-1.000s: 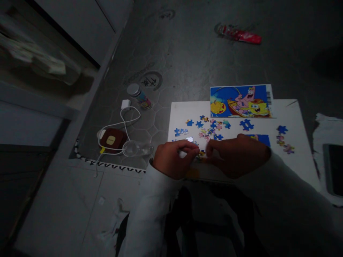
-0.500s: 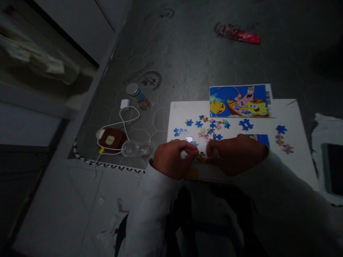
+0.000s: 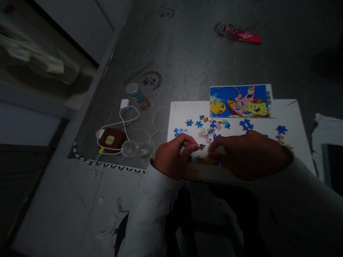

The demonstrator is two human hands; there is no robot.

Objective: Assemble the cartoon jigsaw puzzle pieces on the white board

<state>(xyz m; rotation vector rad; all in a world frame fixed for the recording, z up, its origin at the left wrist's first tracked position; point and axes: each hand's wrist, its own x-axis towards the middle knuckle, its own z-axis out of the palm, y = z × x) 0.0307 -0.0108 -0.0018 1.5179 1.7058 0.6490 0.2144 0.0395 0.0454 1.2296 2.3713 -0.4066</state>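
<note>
My left hand (image 3: 175, 156) is closed in a pinch over the front of a white board (image 3: 289, 110). At its thumb and index tips is a small yellow and dark puzzle piece (image 3: 200, 146). Just right of that piece, my right hand (image 3: 245, 155) has its thumb and index tips drawn close together; anything between them is too dark to make out. Below the fingertips, a joined strip of puzzle pieces (image 3: 206, 160) lies near the board's front edge. Loose puzzle pieces (image 3: 205, 132) in blue, pink and yellow are scattered beyond both hands. My right hand partly covers another blue section.
A cartoon picture card (image 3: 239, 101) lies at the board's back edge. Left on the floor are a lidded canister (image 3: 138, 96), a white cable with plug (image 3: 125, 104), a brown case (image 3: 112, 140) and a clear plastic bottle (image 3: 136, 148). A dark device (image 3: 333, 167) sits at right.
My right hand has moved slightly right, its index and thumb now forming a pinch. My left hand has risen slightly with the piece at its fingertips, and the strip below shows more.
</note>
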